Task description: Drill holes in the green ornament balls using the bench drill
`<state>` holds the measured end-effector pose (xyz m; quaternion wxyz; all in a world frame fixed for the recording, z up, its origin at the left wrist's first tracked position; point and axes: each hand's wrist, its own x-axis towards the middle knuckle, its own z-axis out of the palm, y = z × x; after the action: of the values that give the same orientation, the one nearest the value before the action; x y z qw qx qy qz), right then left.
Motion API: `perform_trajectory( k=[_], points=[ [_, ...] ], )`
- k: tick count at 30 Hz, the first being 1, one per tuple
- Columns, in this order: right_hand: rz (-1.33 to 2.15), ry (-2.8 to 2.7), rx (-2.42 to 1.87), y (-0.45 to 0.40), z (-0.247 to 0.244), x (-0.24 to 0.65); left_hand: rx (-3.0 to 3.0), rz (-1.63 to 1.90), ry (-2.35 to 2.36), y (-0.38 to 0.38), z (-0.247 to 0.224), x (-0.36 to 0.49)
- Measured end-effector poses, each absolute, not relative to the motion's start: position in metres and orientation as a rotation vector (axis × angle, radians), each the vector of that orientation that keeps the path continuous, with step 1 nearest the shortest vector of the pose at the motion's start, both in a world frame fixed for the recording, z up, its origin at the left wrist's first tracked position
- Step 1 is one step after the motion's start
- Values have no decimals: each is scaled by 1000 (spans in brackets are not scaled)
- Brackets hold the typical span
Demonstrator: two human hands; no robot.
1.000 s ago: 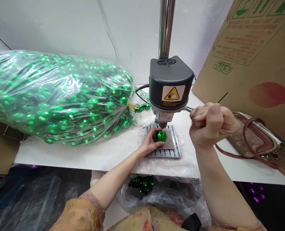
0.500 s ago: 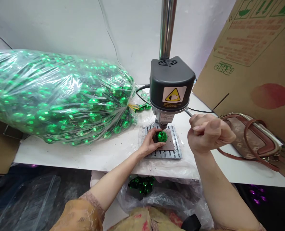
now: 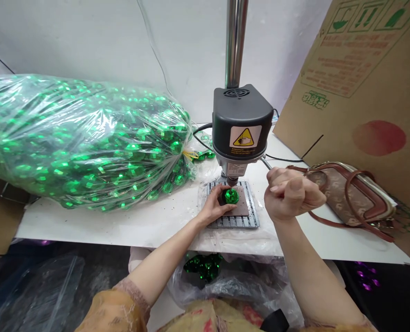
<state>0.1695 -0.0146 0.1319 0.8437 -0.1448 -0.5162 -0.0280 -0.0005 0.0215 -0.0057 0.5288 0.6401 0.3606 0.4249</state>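
A shiny green faceted ball (image 3: 231,196) sits on a brown board on the slotted metal base (image 3: 253,216) of a drill press (image 3: 242,121). My left hand (image 3: 216,204) curls round its left side, thumb and fingers holding it under the chuck (image 3: 232,180). The drill bit reaches down to the top of the ball; whether it has gone in I cannot tell. Off to the right, my right hand (image 3: 291,193) is closed in a fist round the press's feed lever (image 3: 266,161), whose outer end is hidden in the fingers.
A large clear plastic bag (image 3: 97,138) full of green balls lies on the left of the white table (image 3: 121,226). On the right are a brown handbag (image 3: 353,193) and a tall cardboard box (image 3: 357,92). An open plastic bag with green balls (image 3: 204,266) hangs below the front edge.
The whole view has shifted slightly. Both hands keep their grips on the ball and the lever, with little visible movement of either.
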Motion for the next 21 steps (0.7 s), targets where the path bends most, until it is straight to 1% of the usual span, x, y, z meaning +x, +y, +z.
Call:
perform_trajectory(
  k=[4,8,11,14,17,19,21],
  points=[
    [-43,-1081,-317,-19,137,165,1520,1034,882,20,-5,-1],
    [119,-878,-501,-19,177,158,1529,1035,892,19,-1,0],
    [240,-861,-679,-15,209,159,1494,1079,903,15,3,4],
    [280,-887,-721,-11,221,162,1510,1192,1036,-1,6,2],
    [262,-912,-701,-9,218,165,1747,1396,1154,-38,3,-15],
    [256,-922,-680,-9,215,166,2063,1479,1017,-71,-5,-35],
    [260,-918,-665,-9,214,165,2460,1386,783,-105,-15,-58]
  ],
)
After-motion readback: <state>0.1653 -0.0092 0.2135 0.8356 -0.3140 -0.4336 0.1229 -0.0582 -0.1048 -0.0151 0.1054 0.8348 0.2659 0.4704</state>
